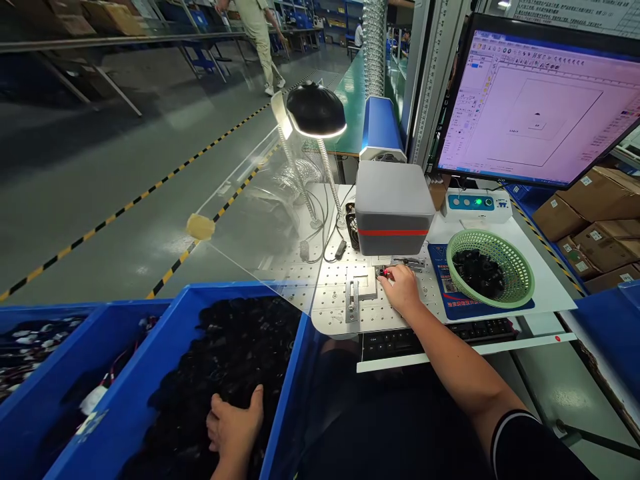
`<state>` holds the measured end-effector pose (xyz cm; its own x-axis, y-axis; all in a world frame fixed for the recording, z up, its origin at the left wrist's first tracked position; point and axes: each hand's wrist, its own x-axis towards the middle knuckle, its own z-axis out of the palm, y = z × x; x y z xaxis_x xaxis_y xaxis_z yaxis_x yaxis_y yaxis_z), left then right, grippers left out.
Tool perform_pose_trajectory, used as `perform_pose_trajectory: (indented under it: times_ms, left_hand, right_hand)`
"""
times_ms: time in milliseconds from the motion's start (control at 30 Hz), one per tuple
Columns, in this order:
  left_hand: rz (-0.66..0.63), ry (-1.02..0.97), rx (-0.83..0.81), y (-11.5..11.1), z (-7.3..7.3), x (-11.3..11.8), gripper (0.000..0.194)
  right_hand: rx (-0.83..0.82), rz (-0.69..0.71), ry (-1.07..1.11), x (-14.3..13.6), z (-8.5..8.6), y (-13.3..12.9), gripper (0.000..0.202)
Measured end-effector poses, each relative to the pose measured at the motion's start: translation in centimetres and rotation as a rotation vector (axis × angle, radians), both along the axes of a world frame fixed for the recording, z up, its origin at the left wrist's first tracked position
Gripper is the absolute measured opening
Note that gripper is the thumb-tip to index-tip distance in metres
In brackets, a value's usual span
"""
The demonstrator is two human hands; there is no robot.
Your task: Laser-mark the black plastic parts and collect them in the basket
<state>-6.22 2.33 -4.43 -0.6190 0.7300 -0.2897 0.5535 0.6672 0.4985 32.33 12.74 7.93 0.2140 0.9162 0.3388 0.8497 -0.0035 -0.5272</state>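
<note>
In the head view, my right hand (401,289) reaches across the white perforated work plate (331,310). Its fingertips are closed on a small black part (381,272) with a bit of red beside it, at the right edge of a metal fixture (369,285). Fingers partly hide the part. My left hand (235,427) is low in a blue bin (295,373), over a heap of small black plastic parts (225,353). Its thumb stands apart from the curled fingers, and nothing shows between them. Directly behind the fixture is a grey box-shaped machine head (395,200).
A green basket (520,280) holding black parts stands on a blue mat (450,303) at right. The keyboard (393,343) lies below the plate edge. A lamp (316,110), clear sheet (250,227) and monitor (540,107) surround the bench. Another person (257,33) walks behind.
</note>
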Motion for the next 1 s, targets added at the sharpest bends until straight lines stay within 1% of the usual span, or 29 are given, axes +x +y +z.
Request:
perform_pose_trajectory:
  times_ms: [400, 533, 600, 667, 767, 867, 933, 1000]
  left_hand:
    - [-0.012, 0.015, 0.012, -0.1, -0.2, 0.1, 0.110]
    - [-0.014, 0.013, 0.032, -0.2, -0.2, 0.2, 0.109]
    - [-0.014, 0.011, 0.034, -0.2, -0.4, 0.1, 0.109]
    - [-0.017, 0.012, 0.034, -0.2, -0.7, -0.1, 0.110]
    - [-0.024, 0.023, 0.040, -0.2, -1.3, -0.2, 0.108]
    - [-0.027, 0.023, 0.033, -0.2, -1.6, -0.3, 0.107]
    - [-0.026, 0.020, 0.024, -0.2, -1.6, -0.3, 0.108]
    - [-0.024, 0.018, 0.016, -0.2, -1.5, -0.2, 0.108]
  right_hand:
    - [0.010, -0.007, 0.068, 0.1, 0.2, -0.2, 0.017]
    - [0.032, 0.003, 0.080, 0.5, 0.3, -1.7, 0.019]
    - [0.051, 0.019, 0.079, 0.9, 0.2, -3.2, 0.018]
    - [0.086, 0.028, 0.085, 1.2, 0.0, -5.3, 0.017]
    - [0.151, 0.040, 0.120, 1.6, -0.2, -9.1, 0.015]
    - [0.198, 0.078, 0.134, 1.3, -0.3, -13.2, 0.015]
    - [0.183, 0.112, 0.119, 1.0, -0.5, -15.6, 0.015]
    - [0.137, 0.154, 0.103, 0.6, -0.7, -17.5, 0.015]
